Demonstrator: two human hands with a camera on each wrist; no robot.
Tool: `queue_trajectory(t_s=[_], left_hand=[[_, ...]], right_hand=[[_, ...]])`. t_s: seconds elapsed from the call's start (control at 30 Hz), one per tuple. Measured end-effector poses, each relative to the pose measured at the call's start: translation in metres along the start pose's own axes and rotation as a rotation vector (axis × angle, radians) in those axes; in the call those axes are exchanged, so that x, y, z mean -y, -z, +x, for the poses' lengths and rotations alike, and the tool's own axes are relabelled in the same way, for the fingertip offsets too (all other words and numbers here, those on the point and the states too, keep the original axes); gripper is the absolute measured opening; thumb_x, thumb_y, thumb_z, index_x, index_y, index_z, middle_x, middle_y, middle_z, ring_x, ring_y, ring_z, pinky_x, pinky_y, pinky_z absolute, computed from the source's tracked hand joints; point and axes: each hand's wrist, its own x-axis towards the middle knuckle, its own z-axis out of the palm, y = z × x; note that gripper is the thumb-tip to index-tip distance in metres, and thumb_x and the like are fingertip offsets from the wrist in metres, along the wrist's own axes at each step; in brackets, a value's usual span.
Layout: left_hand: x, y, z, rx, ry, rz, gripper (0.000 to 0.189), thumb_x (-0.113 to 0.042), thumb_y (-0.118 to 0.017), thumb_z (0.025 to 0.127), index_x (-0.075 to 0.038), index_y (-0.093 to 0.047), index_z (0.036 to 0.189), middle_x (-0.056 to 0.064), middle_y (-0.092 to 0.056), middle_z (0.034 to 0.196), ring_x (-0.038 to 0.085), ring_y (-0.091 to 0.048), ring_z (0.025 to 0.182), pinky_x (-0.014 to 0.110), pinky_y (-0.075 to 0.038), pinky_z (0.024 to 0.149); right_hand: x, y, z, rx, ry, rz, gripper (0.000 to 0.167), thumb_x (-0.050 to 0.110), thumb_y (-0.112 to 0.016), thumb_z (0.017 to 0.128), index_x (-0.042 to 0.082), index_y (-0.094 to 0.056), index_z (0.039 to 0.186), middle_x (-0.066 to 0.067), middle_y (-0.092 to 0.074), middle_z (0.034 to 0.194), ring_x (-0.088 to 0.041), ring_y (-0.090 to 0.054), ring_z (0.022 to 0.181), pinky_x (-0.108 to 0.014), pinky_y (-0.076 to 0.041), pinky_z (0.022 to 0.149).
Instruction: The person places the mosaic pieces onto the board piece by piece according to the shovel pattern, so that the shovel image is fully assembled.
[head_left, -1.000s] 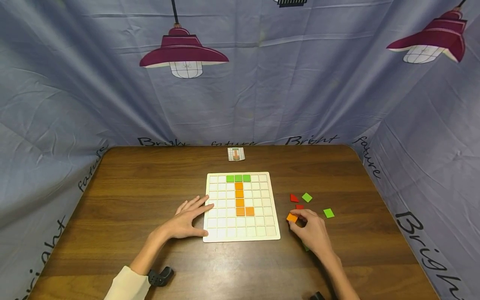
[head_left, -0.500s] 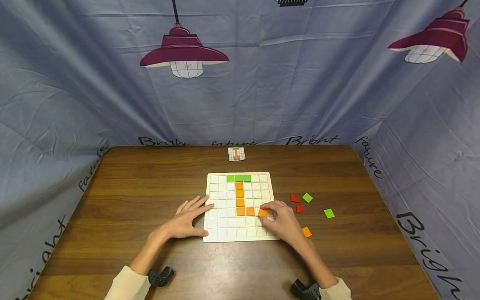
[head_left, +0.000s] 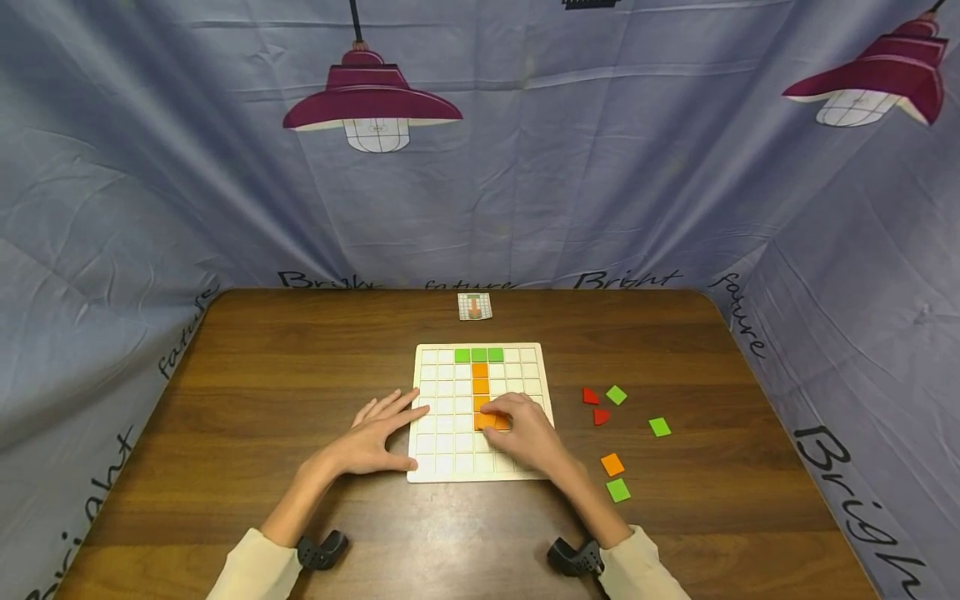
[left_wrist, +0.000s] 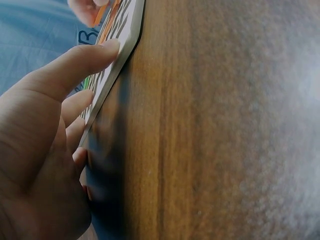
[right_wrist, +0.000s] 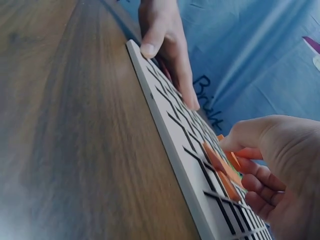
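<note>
A white gridded board [head_left: 444, 444] lies on the table. Green square tiles [head_left: 479, 356] fill part of its far row, and a column of orange square tiles [head_left: 480, 386] runs toward me from them. My right hand [head_left: 531, 435] pinches an orange square tile [right_wrist: 233, 159] between thumb and fingers, low over the near end of that column. Orange tiles [right_wrist: 229, 186] on the board show just under it in the right wrist view. My left hand [head_left: 365, 446] rests its spread fingers and thumb along the board's left edge; the thumb [left_wrist: 102, 54] lies on the rim.
Loose pieces lie right of the board: an orange tile [head_left: 612, 464], green tiles [head_left: 618, 489] and red rounded-edge pieces [head_left: 601, 417]. Behind the board is a small card [head_left: 474, 307] printed with a grid and an orange arrow. A curtain [head_left: 480, 192] hangs past the table's far edge.
My right hand has picked up an orange tile from the loose pieces and carried it left over the board to the column's near end. My left hand has stayed put.
</note>
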Motion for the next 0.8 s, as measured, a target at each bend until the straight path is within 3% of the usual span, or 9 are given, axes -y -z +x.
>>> queue_trajectory(t_s=[0.37,0.8], left_hand=[[-0.001,0.001,0.001,0.01,0.012,-0.006,0.082,-0.042,-0.077,0.083,-0.014,-0.044,0.153,0.011,-0.022,0.164,0.04,-0.01,0.149,0.066,-0.003,0.112],[0.0,0.001,0.001,0.014,0.004,-0.007,0.083,-0.043,-0.078,0.084,-0.013,-0.043,0.153,0.011,-0.021,0.164,0.041,-0.011,0.149,0.068,-0.003,0.111]], right_hand=[[0.007,-0.011,0.016,0.073,0.092,-0.05,0.021,0.01,-0.079,0.081,0.006,-0.077,0.102,-0.003,-0.071,0.101,-0.02,-0.06,0.094,-0.034,-0.05,0.082],[0.008,-0.017,0.021,0.123,0.121,-0.128,0.022,0.008,-0.078,0.079,0.01,-0.078,0.101,-0.001,-0.071,0.099,-0.018,-0.059,0.092,-0.032,-0.049,0.08]])
